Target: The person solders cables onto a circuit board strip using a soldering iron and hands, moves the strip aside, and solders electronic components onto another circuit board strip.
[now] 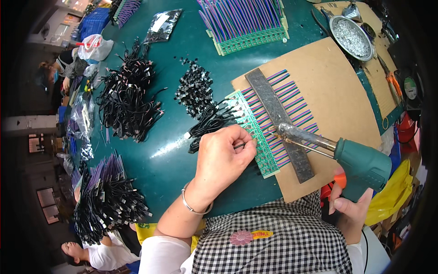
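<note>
My left hand (219, 157) pinches a thin black cable (238, 146) at the edge of a green circuit board panel (250, 121). Several black cables (214, 121) are attached along the panel's upper left part and lie bundled to its left. Rows of multicoloured wires (299, 105) run from the panel's other side, under a dark flat bar (273, 102) laid across them. In my right hand (353, 208) is a green heat gun (362, 164), its metal nozzle aimed left over the bar, close to the panel and my left fingertips.
Cardboard (337, 77) lies under the wires. Black cables (130, 96) and small black parts (194, 86) are heaped to the left. Another wired panel (248, 41) lies at the back, near a metal bowl (351, 39). Two people (98, 253) (66, 68) are at the left.
</note>
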`<move>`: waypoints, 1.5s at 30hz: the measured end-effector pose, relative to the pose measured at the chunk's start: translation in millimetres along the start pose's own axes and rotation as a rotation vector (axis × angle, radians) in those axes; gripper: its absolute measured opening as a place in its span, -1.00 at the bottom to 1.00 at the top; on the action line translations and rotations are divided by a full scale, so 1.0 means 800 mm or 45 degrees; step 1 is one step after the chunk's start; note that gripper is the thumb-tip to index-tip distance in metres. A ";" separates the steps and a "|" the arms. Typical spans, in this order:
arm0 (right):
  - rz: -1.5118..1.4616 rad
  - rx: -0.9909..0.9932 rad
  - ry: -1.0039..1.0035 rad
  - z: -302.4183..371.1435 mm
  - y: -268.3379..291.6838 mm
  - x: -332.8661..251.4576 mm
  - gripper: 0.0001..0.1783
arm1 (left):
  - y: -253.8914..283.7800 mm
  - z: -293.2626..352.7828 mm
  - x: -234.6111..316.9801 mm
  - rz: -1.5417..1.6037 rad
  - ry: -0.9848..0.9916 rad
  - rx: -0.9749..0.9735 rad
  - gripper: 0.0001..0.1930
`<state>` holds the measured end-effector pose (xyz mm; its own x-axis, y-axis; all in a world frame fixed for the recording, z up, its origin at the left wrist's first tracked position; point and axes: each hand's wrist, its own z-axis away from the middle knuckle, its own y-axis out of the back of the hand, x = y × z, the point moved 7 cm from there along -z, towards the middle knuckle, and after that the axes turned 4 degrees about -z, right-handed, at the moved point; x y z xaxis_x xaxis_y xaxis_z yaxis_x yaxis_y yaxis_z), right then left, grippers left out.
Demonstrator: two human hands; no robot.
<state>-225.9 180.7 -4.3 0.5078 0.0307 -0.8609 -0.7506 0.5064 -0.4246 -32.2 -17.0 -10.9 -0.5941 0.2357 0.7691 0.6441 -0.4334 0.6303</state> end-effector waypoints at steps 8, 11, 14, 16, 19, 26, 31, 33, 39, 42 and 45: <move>0.043 -0.023 0.042 -0.002 0.001 -0.004 -0.24 | 0.014 0.004 0.009 -0.183 -0.079 -0.112 -0.89; 0.039 -0.004 0.099 -0.006 0.001 -0.006 -0.23 | 0.042 0.015 0.015 -0.278 -0.099 -0.070 -0.72; 0.079 0.040 0.181 -0.008 -0.002 -0.010 -0.25 | 0.054 0.029 -0.001 -0.140 -0.030 -0.103 -0.54; 0.114 0.047 0.222 -0.009 -0.002 -0.010 -0.26 | 0.054 0.036 -0.004 -0.114 -0.033 -0.142 -0.35; 0.204 -0.010 0.209 -0.009 0.010 -0.006 -0.23 | 0.064 0.042 -0.005 0.006 -0.093 -0.086 -0.42; 0.219 -0.078 0.280 -0.013 0.006 -0.006 -0.20 | 0.180 0.031 -0.101 -0.910 -0.025 0.812 -0.86; 0.254 -0.152 0.256 -0.012 0.008 -0.006 -0.20 | 0.194 0.024 -0.136 -1.134 0.129 0.771 -0.83; 0.269 -0.144 0.278 -0.012 0.006 -0.008 -0.19 | 0.195 0.028 -0.132 -1.062 0.059 0.756 -0.83; 0.202 -0.117 0.222 -0.015 0.000 -0.008 -0.17 | 0.226 0.064 -0.122 -0.453 -0.126 0.996 -0.94; 0.189 -0.128 0.200 -0.017 -0.007 -0.009 -0.17 | 0.242 0.073 -0.131 0.101 -0.070 1.158 -0.95; 0.158 -0.091 0.202 -0.016 -0.008 -0.009 -0.18 | 0.245 0.077 -0.108 -0.193 -0.128 1.149 -0.96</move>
<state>-230.0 165.9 0.8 0.3408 -0.0497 -0.9388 -0.8342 0.4445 -0.3263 175.5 -68.6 52.6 -0.6855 0.3275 0.6503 0.7195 0.4413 0.5362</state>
